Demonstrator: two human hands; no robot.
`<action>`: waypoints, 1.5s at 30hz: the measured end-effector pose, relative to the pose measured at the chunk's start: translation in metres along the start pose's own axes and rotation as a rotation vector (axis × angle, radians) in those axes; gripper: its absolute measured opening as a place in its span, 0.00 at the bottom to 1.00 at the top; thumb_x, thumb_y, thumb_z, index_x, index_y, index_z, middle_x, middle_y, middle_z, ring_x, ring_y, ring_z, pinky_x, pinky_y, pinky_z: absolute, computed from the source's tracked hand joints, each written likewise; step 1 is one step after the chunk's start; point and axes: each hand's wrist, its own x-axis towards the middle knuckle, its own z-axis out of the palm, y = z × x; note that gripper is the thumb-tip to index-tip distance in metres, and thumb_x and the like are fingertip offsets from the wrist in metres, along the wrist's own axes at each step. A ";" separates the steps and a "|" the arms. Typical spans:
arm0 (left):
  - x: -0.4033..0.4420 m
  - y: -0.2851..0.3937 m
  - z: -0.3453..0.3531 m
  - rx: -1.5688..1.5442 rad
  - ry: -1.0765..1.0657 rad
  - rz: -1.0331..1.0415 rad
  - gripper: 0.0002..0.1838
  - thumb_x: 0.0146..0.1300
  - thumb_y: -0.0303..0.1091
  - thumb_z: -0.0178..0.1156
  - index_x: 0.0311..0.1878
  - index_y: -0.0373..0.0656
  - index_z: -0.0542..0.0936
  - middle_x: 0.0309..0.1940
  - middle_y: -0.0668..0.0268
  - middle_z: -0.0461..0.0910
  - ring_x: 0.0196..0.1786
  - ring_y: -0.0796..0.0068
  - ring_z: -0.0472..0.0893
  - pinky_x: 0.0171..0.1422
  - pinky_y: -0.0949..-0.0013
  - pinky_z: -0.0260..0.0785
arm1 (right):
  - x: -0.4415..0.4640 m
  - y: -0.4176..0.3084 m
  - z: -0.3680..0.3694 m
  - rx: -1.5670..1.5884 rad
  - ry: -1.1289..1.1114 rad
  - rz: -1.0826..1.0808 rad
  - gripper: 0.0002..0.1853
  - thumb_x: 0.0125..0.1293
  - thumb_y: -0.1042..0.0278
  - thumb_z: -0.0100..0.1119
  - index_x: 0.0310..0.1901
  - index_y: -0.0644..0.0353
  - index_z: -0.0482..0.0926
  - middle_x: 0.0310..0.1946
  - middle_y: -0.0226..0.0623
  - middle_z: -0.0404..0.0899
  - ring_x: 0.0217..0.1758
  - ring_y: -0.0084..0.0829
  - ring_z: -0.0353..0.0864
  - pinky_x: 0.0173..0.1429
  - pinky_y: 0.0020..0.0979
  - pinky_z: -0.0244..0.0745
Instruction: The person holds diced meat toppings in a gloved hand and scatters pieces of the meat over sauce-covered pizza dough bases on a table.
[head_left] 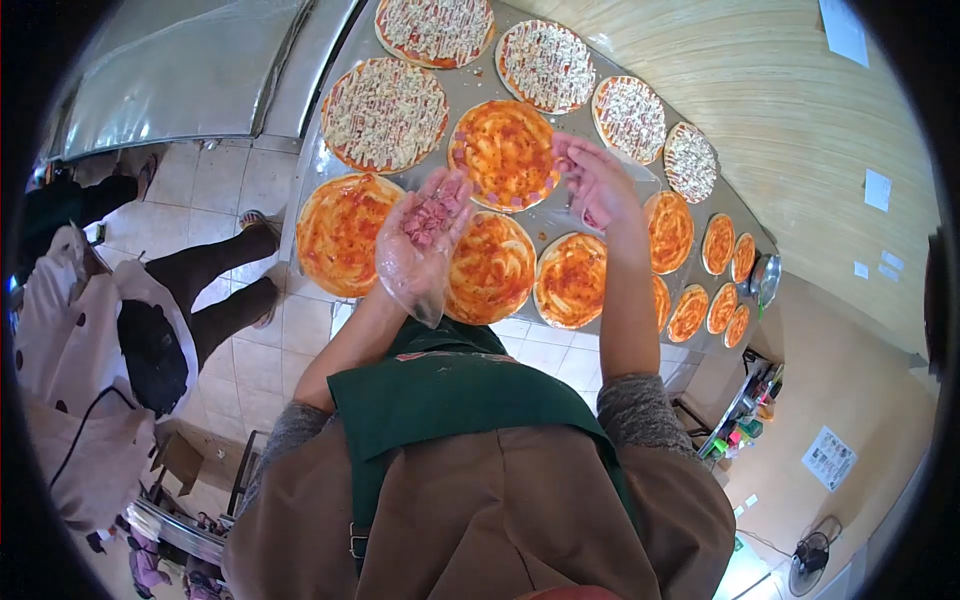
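Observation:
My left hand [420,245], in a clear plastic glove, is cupped palm up around a heap of chopped pink meat [432,218]. Beside it lies a pizza base with red sauce [505,150], which has a few pink pieces along its left and lower edge. My right hand [592,180] hovers at the right edge of that base with its fingers drawn together; what they hold, if anything, is too small to tell. Below are more sauced bases, one [490,270] partly behind my left hand.
Cheese-topped pizzas [387,115] line the far side of the metal table [465,95]. Smaller-looking sauced bases [670,232] continue to the right, up to a metal bowl [765,275]. Another person [90,350] stands at the left. A pale wall rises behind the table.

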 end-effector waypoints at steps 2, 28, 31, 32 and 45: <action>-0.002 0.005 -0.004 0.004 -0.015 0.014 0.25 0.72 0.39 0.45 0.67 0.36 0.68 0.67 0.52 0.69 0.72 0.56 0.65 0.77 0.52 0.55 | 0.020 0.000 -0.021 -0.089 0.069 -0.001 0.15 0.67 0.71 0.58 0.55 0.61 0.80 0.42 0.29 0.83 0.36 0.15 0.76 0.36 0.19 0.68; -0.001 0.020 -0.013 -0.009 -0.031 0.080 0.27 0.72 0.44 0.46 0.68 0.38 0.67 0.65 0.54 0.71 0.70 0.58 0.68 0.77 0.53 0.56 | 0.130 0.023 -0.057 -1.085 0.210 -0.360 0.07 0.57 0.73 0.66 0.37 0.59 0.87 0.27 0.39 0.86 0.24 0.25 0.84 0.34 0.27 0.79; -0.001 0.019 -0.010 -0.004 -0.013 0.087 0.27 0.72 0.44 0.47 0.68 0.38 0.67 0.65 0.54 0.71 0.70 0.58 0.68 0.76 0.53 0.56 | 0.140 0.027 -0.045 -0.995 0.161 -0.304 0.06 0.57 0.73 0.66 0.37 0.58 0.87 0.25 0.38 0.85 0.21 0.25 0.82 0.33 0.28 0.78; -0.002 0.019 -0.009 -0.009 -0.014 0.086 0.27 0.72 0.44 0.47 0.68 0.38 0.67 0.65 0.54 0.71 0.69 0.58 0.68 0.76 0.53 0.56 | 0.144 0.028 -0.041 -1.003 0.182 -0.258 0.06 0.57 0.73 0.66 0.37 0.59 0.87 0.24 0.38 0.84 0.21 0.25 0.82 0.32 0.27 0.78; -0.007 0.025 -0.015 -0.006 -0.036 0.109 0.27 0.72 0.44 0.48 0.68 0.37 0.67 0.64 0.54 0.72 0.68 0.58 0.69 0.75 0.53 0.58 | 0.146 0.020 -0.044 -0.401 0.062 -0.009 0.11 0.62 0.74 0.64 0.46 0.68 0.82 0.34 0.34 0.85 0.34 0.23 0.83 0.39 0.22 0.78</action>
